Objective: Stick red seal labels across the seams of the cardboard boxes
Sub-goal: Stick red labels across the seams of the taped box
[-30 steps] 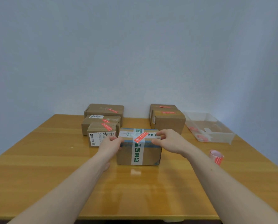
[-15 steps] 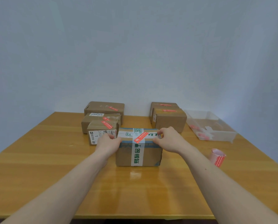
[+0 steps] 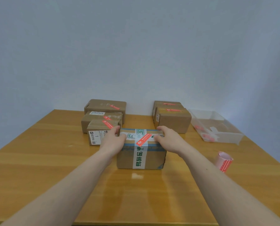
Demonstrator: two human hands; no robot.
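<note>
A cardboard box [image 3: 154, 158] with white tape printed in green stands at the table's middle. A red seal label [image 3: 143, 139] lies diagonally across its top seam. My left hand [image 3: 112, 141] grips the box's upper left edge. My right hand [image 3: 169, 140] grips its upper right edge, thumb on the top near the label. A roll of red labels [image 3: 224, 161] stands on the table to the right, apart from both hands.
Three labelled boxes [image 3: 103, 121] are stacked at the back left, close to my left hand. Two more labelled boxes [image 3: 172, 119] sit at the back right. A clear plastic tray [image 3: 217, 128] holding red scraps lies at the far right. The wooden table [image 3: 38, 152] ends at a wall.
Both hands have kept their hold on the box's top edges. The view has shifted slightly; the box sits in about the same spot.
</note>
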